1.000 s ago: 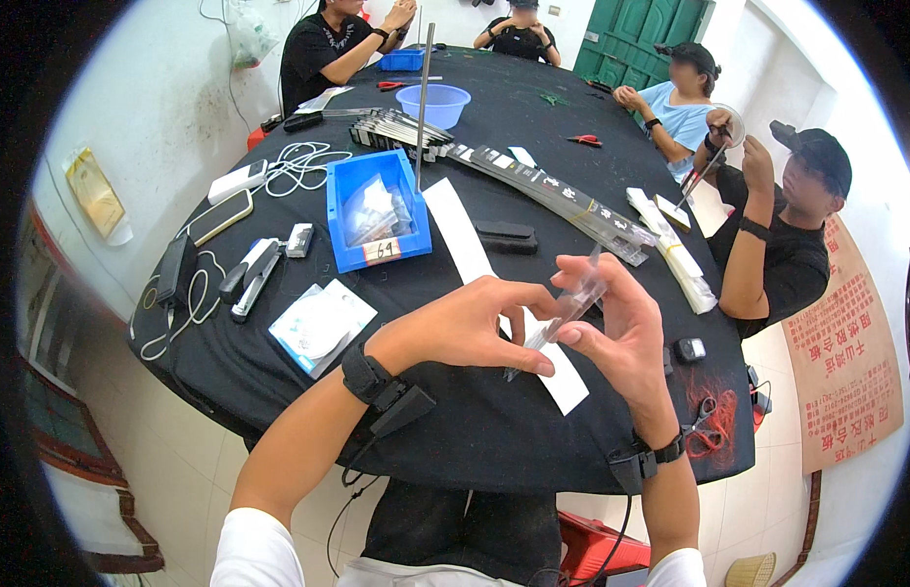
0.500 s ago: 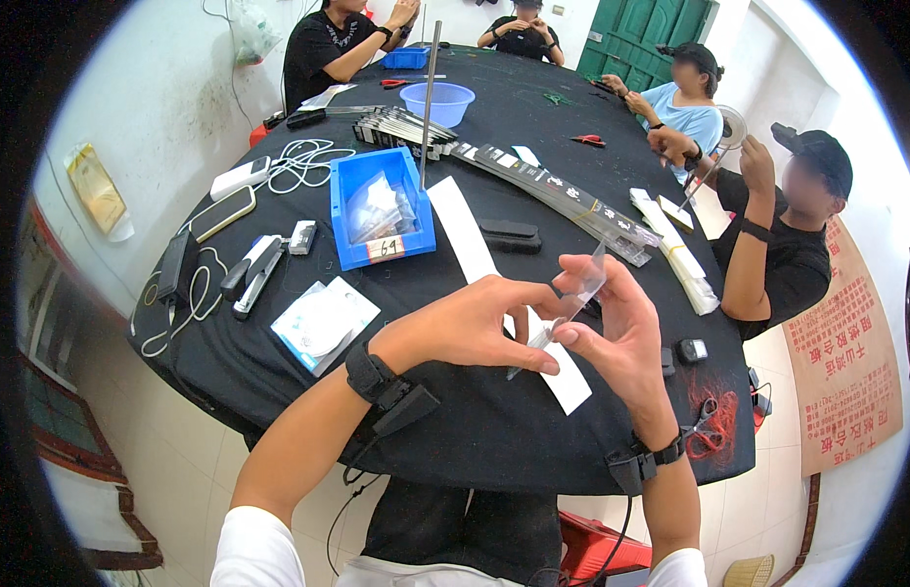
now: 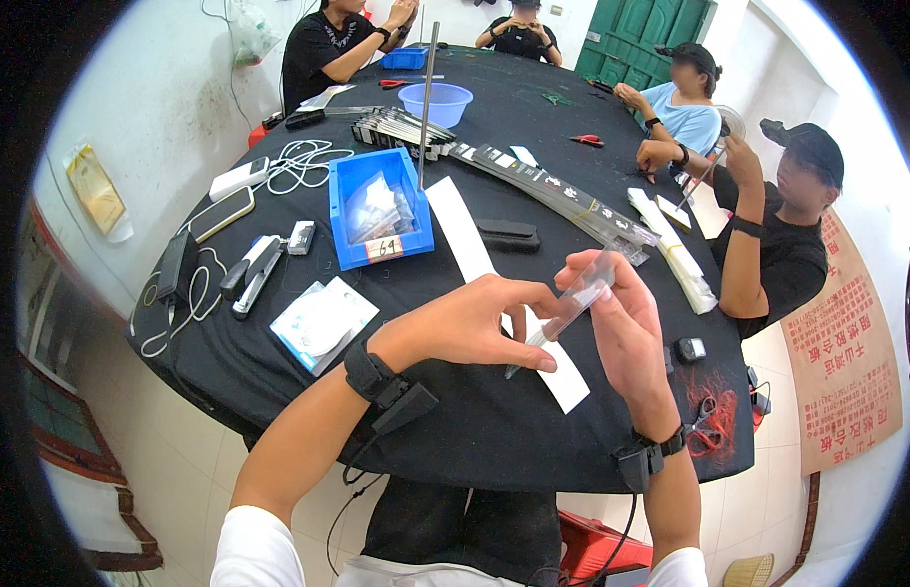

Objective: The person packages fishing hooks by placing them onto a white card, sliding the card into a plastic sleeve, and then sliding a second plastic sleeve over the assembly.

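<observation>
A small, narrow piece of clear plastic, perhaps a bag [image 3: 578, 299], is stretched between my two hands above the near part of the table. My left hand [image 3: 479, 318] pinches its lower end between thumb and fingers. The upper end is gripped by my right hand [image 3: 626, 338], with its thumb pressed on the plastic and its fingers behind it. Whether anything lies inside the plastic is too small to tell. Beneath my hands a long white strip [image 3: 462, 235] lies slantwise on the black cloth, partly hidden by my left hand.
A blue bin [image 3: 385, 256] with small clear bags stands ahead, near an upright metal rod [image 3: 431, 93]. On the left lie a stapler [image 3: 254, 274] and a white packet [image 3: 325, 323]. Long clear-and-black packages [image 3: 553, 196] lie beyond; red thread with scissors [image 3: 709, 421] lies right. Several people sit around the table.
My right hand has shifted its grip on the clear plastic, its thumb moving up and away from my left hand, so more plastic shows between them. My left hand stays nearly still.
</observation>
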`<action>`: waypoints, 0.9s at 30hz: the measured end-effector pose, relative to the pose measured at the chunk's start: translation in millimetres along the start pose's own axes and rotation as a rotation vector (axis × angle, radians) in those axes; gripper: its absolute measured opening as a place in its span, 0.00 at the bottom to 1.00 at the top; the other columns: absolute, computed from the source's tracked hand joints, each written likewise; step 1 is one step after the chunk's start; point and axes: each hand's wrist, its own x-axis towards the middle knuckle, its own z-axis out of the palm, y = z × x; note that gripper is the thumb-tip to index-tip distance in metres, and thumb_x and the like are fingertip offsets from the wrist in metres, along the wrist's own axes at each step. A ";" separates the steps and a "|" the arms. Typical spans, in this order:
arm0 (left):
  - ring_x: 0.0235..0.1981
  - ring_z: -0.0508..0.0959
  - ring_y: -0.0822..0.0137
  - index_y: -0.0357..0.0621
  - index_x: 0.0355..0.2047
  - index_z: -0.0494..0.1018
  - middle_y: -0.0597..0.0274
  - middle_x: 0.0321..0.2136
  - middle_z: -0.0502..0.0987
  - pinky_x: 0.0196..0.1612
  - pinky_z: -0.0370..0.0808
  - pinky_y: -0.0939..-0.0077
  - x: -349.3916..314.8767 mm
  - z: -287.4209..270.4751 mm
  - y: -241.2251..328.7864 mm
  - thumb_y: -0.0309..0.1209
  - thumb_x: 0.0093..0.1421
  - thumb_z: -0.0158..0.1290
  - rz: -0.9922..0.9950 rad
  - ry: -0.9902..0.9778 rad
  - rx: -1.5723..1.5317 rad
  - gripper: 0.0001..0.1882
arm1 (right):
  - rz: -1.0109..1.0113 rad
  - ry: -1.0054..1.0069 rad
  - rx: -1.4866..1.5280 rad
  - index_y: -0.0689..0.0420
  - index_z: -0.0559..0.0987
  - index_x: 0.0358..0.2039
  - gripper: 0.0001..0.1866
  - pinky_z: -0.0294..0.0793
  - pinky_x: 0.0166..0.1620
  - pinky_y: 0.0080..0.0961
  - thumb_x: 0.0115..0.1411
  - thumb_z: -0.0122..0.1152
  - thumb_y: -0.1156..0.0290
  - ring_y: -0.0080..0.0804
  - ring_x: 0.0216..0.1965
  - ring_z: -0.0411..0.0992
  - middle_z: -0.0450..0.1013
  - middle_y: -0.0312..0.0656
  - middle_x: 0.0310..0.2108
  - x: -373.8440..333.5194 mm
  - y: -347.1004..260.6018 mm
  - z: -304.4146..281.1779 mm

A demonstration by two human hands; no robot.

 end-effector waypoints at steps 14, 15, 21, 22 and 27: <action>0.34 0.84 0.73 0.41 0.50 0.77 0.64 0.44 0.83 0.28 0.78 0.81 -0.3 -2.5 3.4 0.38 0.55 0.71 -0.009 -0.036 -0.089 0.26 | -0.026 -0.026 0.124 0.59 0.77 0.43 0.08 0.75 0.42 0.25 0.72 0.57 0.67 0.23 0.38 0.73 0.76 0.36 0.37 5.2 3.8 -0.1; 0.34 0.84 0.73 0.41 0.50 0.77 0.64 0.44 0.83 0.28 0.78 0.81 -0.6 -3.0 3.4 0.38 0.55 0.71 -0.009 -0.039 -0.093 0.26 | -0.042 -0.005 0.128 0.59 0.77 0.42 0.08 0.74 0.42 0.24 0.72 0.57 0.68 0.23 0.37 0.73 0.76 0.36 0.36 7.2 5.4 -3.4; 0.27 0.81 0.78 0.39 0.51 0.77 0.61 0.41 0.85 0.25 0.73 0.85 -3.2 -24.9 4.7 0.37 0.70 0.54 -0.072 0.260 -0.284 0.16 | 0.061 0.073 0.081 0.59 0.79 0.43 0.10 0.69 0.36 0.18 0.71 0.59 0.66 0.18 0.32 0.71 0.77 0.34 0.32 25.1 -51.2 -34.5; 0.25 0.79 0.79 0.39 0.47 0.78 0.62 0.37 0.84 0.24 0.71 0.86 -1.5 -26.4 2.8 0.38 0.72 0.51 -0.070 0.381 -0.254 0.15 | 0.135 0.041 -0.023 0.59 0.81 0.42 0.10 0.68 0.35 0.17 0.71 0.60 0.65 0.16 0.32 0.70 0.77 0.34 0.32 27.7 -57.1 -36.8; 0.18 0.73 0.82 0.41 0.40 0.78 0.66 0.28 0.80 0.19 0.65 0.88 -1.1 -33.5 -18.8 0.37 0.75 0.46 -0.056 0.684 -0.231 0.15 | 0.483 0.006 -0.401 0.60 0.83 0.40 0.12 0.68 0.31 0.18 0.66 0.65 0.64 0.18 0.27 0.70 0.77 0.32 0.27 29.6 -19.4 -21.0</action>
